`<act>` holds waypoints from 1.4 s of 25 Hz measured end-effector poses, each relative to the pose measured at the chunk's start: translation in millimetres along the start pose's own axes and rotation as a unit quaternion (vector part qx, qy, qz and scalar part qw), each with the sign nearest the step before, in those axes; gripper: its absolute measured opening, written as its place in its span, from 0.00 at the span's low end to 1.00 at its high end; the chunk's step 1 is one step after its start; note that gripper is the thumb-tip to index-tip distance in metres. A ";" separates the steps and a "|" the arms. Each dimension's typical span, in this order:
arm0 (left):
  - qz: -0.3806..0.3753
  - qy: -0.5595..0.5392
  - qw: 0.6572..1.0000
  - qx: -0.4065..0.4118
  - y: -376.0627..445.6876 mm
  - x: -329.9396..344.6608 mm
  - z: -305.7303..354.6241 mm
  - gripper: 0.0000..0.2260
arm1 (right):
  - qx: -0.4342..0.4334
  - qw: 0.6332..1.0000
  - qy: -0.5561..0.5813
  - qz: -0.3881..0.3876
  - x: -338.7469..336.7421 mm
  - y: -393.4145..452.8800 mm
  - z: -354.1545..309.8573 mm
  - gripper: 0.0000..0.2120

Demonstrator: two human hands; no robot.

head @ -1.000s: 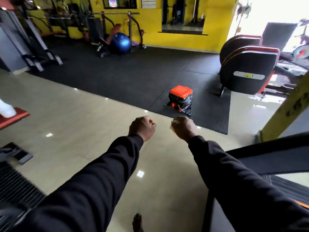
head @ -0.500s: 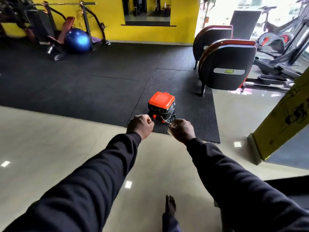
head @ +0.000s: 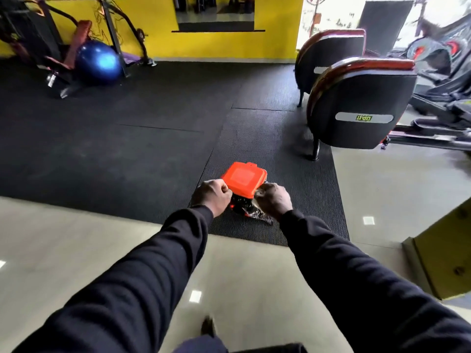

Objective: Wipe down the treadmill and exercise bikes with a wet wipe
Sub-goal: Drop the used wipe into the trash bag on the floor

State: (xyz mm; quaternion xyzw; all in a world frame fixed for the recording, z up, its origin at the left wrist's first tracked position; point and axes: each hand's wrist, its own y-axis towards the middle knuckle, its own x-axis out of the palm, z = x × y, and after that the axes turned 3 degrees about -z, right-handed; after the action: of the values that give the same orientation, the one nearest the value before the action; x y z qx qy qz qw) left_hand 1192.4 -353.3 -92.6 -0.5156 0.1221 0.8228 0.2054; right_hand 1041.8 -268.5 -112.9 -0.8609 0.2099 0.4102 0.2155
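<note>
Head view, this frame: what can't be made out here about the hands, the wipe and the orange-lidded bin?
- Wipe: only a pale scrap shows past the right hand; the curled fingers hide the rest.
- Left hand: fisted, seen from behind; anything inside is hidden.
- Bin: both hands cover its body; its black liner is blurred.
- Exercise bikes: seen from behind, consoles hidden; the machines at the right are blurred and cut by the edge.

Both arms are held out in black sleeves. Left hand [head: 212, 196] is fisted, nothing seen in it. A white wipe [head: 259, 192] is gripped in the right hand [head: 274, 200]. An orange-lidded bin [head: 244, 180] is seen just beyond on the black mat [head: 293, 200]; exercise machine [head: 356, 103] at right.
</note>
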 end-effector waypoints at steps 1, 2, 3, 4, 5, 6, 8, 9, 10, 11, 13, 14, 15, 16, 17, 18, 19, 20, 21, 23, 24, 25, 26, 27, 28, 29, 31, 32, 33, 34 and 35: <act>-0.002 -0.001 1.000 0.003 27.2 5.6 -1.5 0.08 | 0.006 1.000 0.001 0.002 -0.7 25.8 -0.4 0.07; -0.007 0.000 1.000 0.009 57.6 11.3 -3.0 0.09 | 0.015 1.000 0.002 0.002 0.4 56.7 -1.1 0.07; -0.009 0.003 1.000 0.018 90.1 18.0 -5.3 0.09 | 0.025 1.000 0.005 0.004 2.2 87.8 -2.0 0.08; -0.013 0.004 1.000 0.023 122.7 23.9 -9.0 0.09 | 0.035 0.999 0.010 0.008 4.3 118.9 -2.3 0.09; -0.024 0.005 0.999 0.025 155.0 29.7 -14.4 0.09 | 0.047 0.999 0.011 0.010 6.1 146.9 -3.7 0.10; -0.039 0.007 0.999 0.024 185.7 34.2 -18.9 0.09 | 0.057 0.998 0.010 0.009 8.1 172.1 -5.9 0.11; -0.065 0.014 0.998 0.022 245.1 44.6 -25.4 0.09 | 0.077 0.997 0.005 0.001 12.0 218.6 -11.1 0.13; -0.077 0.013 0.997 0.015 268.0 50.4 -26.9 0.09 | 0.085 0.996 0.008 0.000 11.3 237.2 -12.8 0.13; -0.092 0.014 0.996 0.010 285.3 54.7 -25.3 0.09 | 0.093 0.996 0.014 0.003 9.4 253.2 -13.7 0.13; -0.109 0.015 0.994 0.008 305.4 60.5 -22.4 0.09 | 0.102 0.995 0.020 0.003 7.8 272.5 -13.0 0.12; -0.141 0.021 0.990 0.003 343.3 72.8 -14.3 0.08 | 0.105 0.994 0.028 -0.009 5.9 310.5 -8.9 0.10; -0.149 0.025 0.989 -0.003 362.6 78.1 -10.0 0.08 | 0.106 0.994 0.028 -0.017 4.9 331.0 -5.7 0.11; -0.147 0.024 0.989 -0.008 381.6 84.5 -6.9 0.08 | 0.107 0.994 0.028 -0.019 3.7 351.5 -1.2 0.11; -0.140 0.022 0.990 -0.012 399.6 90.3 -2.9 0.08 | 0.106 0.994 0.030 -0.019 0.8 372.5 3.7 0.11; -0.133 0.023 0.991 -0.017 414.7 95.1 1.2 0.08 | 0.103 0.994 0.036 -0.018 -2.8 390.8 7.8 0.11; -0.135 0.027 0.990 -0.025 425.4 97.2 6.2 0.08 | 0.104 0.993 0.043 -0.025 -5.5 405.2 10.8 0.11; -0.135 0.034 0.990 -0.029 438.7 99.9 11.5 0.09 | 0.102 0.993 0.046 -0.033 -8.2 420.7 12.3 0.12; -0.136 0.041 0.989 -0.030 449.8 101.8 16.2 0.09 | 0.101 0.993 0.044 -0.040 -9.9 433.4 12.6 0.13; -0.138 0.042 0.989 -0.034 459.4 104.7 18.8 0.09 | 0.100 0.993 0.042 -0.051 -10.3 443.0 13.2 0.13; -0.141 0.039 0.988 -0.041 481.8 110.2 26.2 0.09 | 0.101 0.992 0.041 -0.066 -13.6 465.4 15.3 0.11; -0.143 0.041 0.988 -0.041 492.6 113.0 30.3 0.08 | 0.101 0.992 0.042 -0.066 -16.4 477.7 16.4 0.10; -0.146 0.044 0.988 -0.040 501.4 116.4 31.9 0.08 | 0.099 0.992 0.043 -0.064 -18.4 487.7 17.5 0.10; -0.149 0.049 0.987 -0.041 509.4 118.6 33.6 0.08 | 0.098 0.992 0.047 -0.060 -20.2 496.8 18.5 0.10; -0.148 0.054 0.987 -0.040 518.7 121.7 34.2 0.08 | 0.096 0.992 0.049 -0.057 -21.8 506.3 18.9 0.10; -0.149 0.057 0.986 -0.039 526.7 123.6 35.4 0.09 | 0.097 0.992 0.048 -0.057 -22.7 514.3 18.9 0.10; -0.150 0.056 0.986 -0.039 535.0 125.9 36.3 0.10 | 0.098 0.992 0.047 -0.059 -23.5 521.1 18.3 0.10; -0.155 0.045 0.986 -0.037 551.8 130.2 35.9 0.10 | 0.103 0.991 0.044 -0.071 -21.6 533.7 16.7 0.10; -0.160 0.040 0.986 -0.037 558.5 131.9 35.2 0.10 | 0.105 0.991 0.043 -0.078 -18.6 540.3 16.5 0.11; -0.164 0.035 0.985 -0.039 563.6 135.1 33.7 0.10 | 0.105 0.990 0.042 -0.084 -15.4 546.1 15.4 0.11; -0.167 0.033 0.985 -0.040 566.2 138.0 31.5 0.10 | 0.108 0.989 0.046 -0.089 -11.4 550.4 14.5 0.11; -0.170 0.033 0.984 -0.041 567.7 140.2 28.6 0.09 | 0.111 0.988 0.045 -0.093 -6.2 554.1 14.3 0.11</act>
State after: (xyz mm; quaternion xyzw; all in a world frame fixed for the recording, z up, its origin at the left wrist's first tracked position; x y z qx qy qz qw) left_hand 852.4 -814.6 -212.2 -0.5634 0.0056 0.7630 0.3169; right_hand 731.2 -713.3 -226.3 -0.8651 0.1828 0.3236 0.3369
